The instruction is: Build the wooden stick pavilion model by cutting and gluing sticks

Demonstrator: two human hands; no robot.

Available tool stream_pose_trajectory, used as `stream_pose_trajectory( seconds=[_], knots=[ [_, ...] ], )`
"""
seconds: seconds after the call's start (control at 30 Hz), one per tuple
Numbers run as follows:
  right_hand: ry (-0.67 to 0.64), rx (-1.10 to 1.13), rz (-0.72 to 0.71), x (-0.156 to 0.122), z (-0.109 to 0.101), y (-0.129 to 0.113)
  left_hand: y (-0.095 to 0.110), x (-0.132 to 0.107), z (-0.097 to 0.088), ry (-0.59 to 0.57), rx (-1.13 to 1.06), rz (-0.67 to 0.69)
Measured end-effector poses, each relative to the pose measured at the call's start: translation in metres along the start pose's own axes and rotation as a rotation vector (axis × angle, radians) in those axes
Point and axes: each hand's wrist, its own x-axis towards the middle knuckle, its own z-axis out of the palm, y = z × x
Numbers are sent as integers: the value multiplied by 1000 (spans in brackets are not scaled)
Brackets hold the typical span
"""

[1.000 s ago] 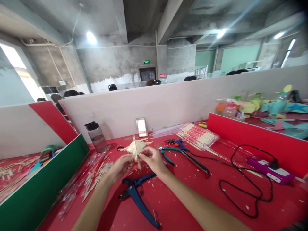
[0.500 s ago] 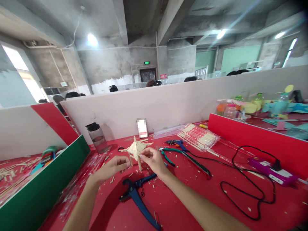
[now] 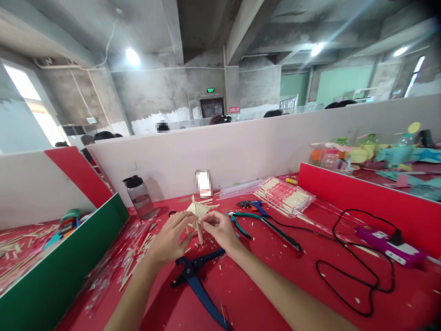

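Note:
A small pavilion-like model of pale wooden sticks (image 3: 200, 211) stands upright on the red table, with a pointed roof and stick legs. My right hand (image 3: 222, 231) pinches it at its right side, thumb and fingers closed near the roof's lower edge. From the left, my left hand (image 3: 172, 236) reaches over the front of the model, its thumb held apart from the fingers. The fingertips lie at or just before the roof; contact cannot be made out. That hand covers the model's left part. Just below the hands lies a blue-handled cutter (image 3: 201, 287).
Green-handled pliers (image 3: 241, 220), a blue glue gun (image 3: 253, 205) and a bag of sticks (image 3: 284, 195) lie to the right. A black cord runs to a purple power strip (image 3: 389, 246). A water bottle (image 3: 139, 197) stands back left. Green (image 3: 69, 264) and red (image 3: 372, 188) dividers flank the table.
My left hand has moved up and right from the model's left leg to the front of its roof, its thumb and fingers spreading. My right hand stays nearly still at the model.

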Motion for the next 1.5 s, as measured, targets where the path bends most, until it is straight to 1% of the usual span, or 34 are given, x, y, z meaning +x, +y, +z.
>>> stream_pose_trajectory(
  seconds=[0.13, 0.23, 0.43, 0.73, 0.87, 1.5],
  knots=[
    [8, 12, 17, -1, 1, -2, -5, -3, 13, 37, 90, 8],
    [20, 23, 27, -1, 3, -4, -5, -3, 17, 53, 111, 15],
    [49, 61, 78, -3, 6, -5, -2, -1, 15, 77, 85, 25],
    [65, 91, 119, -5, 8, -10, -5, -2, 16, 52, 66, 6],
    [71, 126, 139, -6, 9, -12, -4, -2, 16, 62, 58, 10],
    [58, 148, 144, -3, 9, -13, -4, -3, 14, 73, -5, -16]
  ],
)
